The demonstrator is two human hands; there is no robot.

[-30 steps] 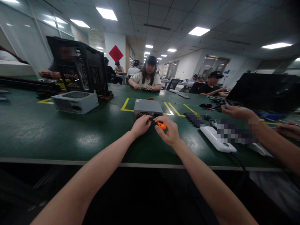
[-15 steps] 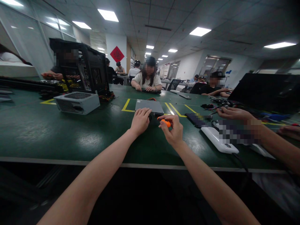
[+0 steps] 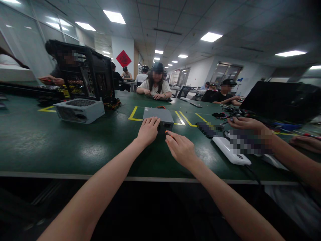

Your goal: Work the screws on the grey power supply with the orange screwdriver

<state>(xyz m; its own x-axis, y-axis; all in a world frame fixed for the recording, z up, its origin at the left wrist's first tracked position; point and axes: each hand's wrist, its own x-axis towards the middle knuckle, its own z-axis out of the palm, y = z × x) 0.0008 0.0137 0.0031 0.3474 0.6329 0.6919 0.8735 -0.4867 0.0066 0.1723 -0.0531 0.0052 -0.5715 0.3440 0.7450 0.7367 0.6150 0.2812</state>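
A grey computer power supply (image 3: 159,114) lies on the green table, its socket side facing me. My left hand (image 3: 148,130) rests on its near left corner, fingers stretched over the top; the thumb's position is not clear. Just in front of the socket side, my right hand (image 3: 181,148) is closed around a small orange screwdriver (image 3: 170,133). Most of its handle is hidden in my fingers, and the front end points at the power supply. Whether it touches the casing I cannot tell.
Another power supply (image 3: 79,110) and a black computer case (image 3: 85,73) stand to the left. On the right are a white power strip (image 3: 230,151), cables, a dark monitor (image 3: 281,102) and another person's hand (image 3: 247,123). A person (image 3: 155,83) sits opposite.
My right hand has turned over and moved slightly left, bringing the screwdriver's front end towards the power supply. My left hand stays on the casing. The view has shifted slightly.
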